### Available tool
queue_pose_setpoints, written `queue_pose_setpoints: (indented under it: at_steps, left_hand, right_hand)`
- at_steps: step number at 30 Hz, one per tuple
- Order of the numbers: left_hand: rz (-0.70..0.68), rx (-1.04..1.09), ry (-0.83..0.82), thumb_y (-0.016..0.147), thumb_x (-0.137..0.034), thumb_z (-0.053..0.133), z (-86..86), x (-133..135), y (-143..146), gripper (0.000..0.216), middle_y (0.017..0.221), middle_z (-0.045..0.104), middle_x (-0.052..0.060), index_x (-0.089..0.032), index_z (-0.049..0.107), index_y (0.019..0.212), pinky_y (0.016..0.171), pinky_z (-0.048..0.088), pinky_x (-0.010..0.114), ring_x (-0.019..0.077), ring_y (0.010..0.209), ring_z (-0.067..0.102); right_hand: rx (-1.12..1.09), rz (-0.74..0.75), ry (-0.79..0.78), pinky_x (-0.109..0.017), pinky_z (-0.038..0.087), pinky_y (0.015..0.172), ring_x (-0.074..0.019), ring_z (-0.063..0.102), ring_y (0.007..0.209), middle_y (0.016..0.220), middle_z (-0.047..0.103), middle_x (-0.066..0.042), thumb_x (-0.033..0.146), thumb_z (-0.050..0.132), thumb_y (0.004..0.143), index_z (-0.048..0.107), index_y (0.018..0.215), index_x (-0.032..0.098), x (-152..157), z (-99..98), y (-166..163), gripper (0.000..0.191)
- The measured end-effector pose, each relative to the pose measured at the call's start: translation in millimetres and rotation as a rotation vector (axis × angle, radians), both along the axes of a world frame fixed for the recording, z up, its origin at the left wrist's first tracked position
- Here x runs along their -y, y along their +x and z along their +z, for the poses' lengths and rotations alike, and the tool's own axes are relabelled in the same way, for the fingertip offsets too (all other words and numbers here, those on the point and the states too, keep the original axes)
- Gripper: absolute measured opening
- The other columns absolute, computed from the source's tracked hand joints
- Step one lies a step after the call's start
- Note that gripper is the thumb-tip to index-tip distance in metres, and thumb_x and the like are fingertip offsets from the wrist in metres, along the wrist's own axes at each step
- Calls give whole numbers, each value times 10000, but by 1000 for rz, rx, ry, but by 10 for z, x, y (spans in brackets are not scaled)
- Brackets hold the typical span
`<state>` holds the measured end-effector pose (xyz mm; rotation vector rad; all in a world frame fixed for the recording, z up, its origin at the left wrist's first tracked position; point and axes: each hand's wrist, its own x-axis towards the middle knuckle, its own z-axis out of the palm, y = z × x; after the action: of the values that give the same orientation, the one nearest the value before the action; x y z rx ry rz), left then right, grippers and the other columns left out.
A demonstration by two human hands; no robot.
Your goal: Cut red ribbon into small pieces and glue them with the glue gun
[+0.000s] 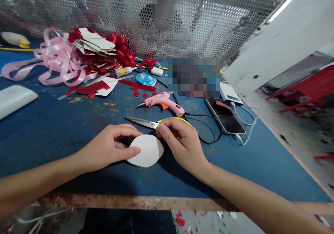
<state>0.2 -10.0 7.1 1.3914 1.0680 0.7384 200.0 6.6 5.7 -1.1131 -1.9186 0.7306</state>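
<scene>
My left hand (111, 145) pinches the left edge of a white leaf-shaped paper piece (147, 151), thumb on top and fingers behind. My right hand (182, 143) is just right of the paper, with thumb and fingers closed together. Whatever its fingertips may hold is hidden. Beyond the hands, a pair of scissors (142, 122) has its blades pointing left; my right hand covers the handles, so I cannot tell whether it touches them. A pink glue gun (167, 102) with an orange trigger rests just past the scissors, its nozzle to the left.
At the back left are pink ribbon (61, 58) and stacked red and white cut pieces (95, 47). A glue bottle (125, 71) and a blue packet (146, 79) are nearby. To the right are a phone (225, 117), a power bank (231, 94) and cables. Perforated metal mesh (125, 14) stands behind.
</scene>
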Motion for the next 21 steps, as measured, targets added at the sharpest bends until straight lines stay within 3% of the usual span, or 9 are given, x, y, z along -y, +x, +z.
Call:
queue_pose_setpoints:
  at_steps: [5,9,12,14,16,19,21]
  left_hand:
    - [-40,4,-50,720,-297,673,1,3,14,200,884,610,29,-245,738,901,474,476,181,140,648,567]
    - [-48,-1,-35,733,-309,653,-2,-3,20,178,855,614,34,-228,744,864,457,471,180,135,620,550]
    - [-58,-9,-27,741,-317,640,0,-4,19,177,839,618,36,-226,744,852,459,457,182,128,597,529]
    - [-72,-19,-18,752,-314,628,2,-1,19,180,837,619,39,-229,743,861,460,445,182,124,592,520]
    - [-84,-24,-18,758,-306,620,-1,1,19,181,823,620,39,-233,744,868,463,440,183,127,597,520]
    - [-67,27,-47,732,-284,644,-19,-11,10,151,751,621,26,-225,747,824,456,436,184,122,573,509]
    - [-13,121,-91,710,-261,668,-31,-39,-8,125,691,624,13,-208,742,795,445,429,179,103,526,490]
  right_hand:
    - [-135,68,-56,-230,419,610,-98,539,645,704,592,10,279,469,899,552,727,188,-8,11,-6,211]
    - [-440,243,-256,-303,472,770,-133,589,816,899,630,-27,340,466,901,503,779,206,-23,4,-22,185]
    - [-678,359,-449,-365,473,823,-138,607,775,701,561,31,378,469,899,447,776,223,-31,4,-53,199]
    - [-797,381,-547,-345,486,770,-95,546,596,566,403,84,358,476,899,428,764,225,-34,17,-74,196]
    - [-861,353,-615,-273,475,645,-53,385,462,542,279,102,334,490,893,417,746,220,-40,35,-84,199]
    - [-871,300,-704,-162,304,439,-46,192,437,550,208,98,340,517,871,398,736,220,-53,55,-73,216]
    - [-858,272,-734,-148,192,400,-50,145,446,552,182,96,357,544,848,392,733,222,-63,57,-54,235]
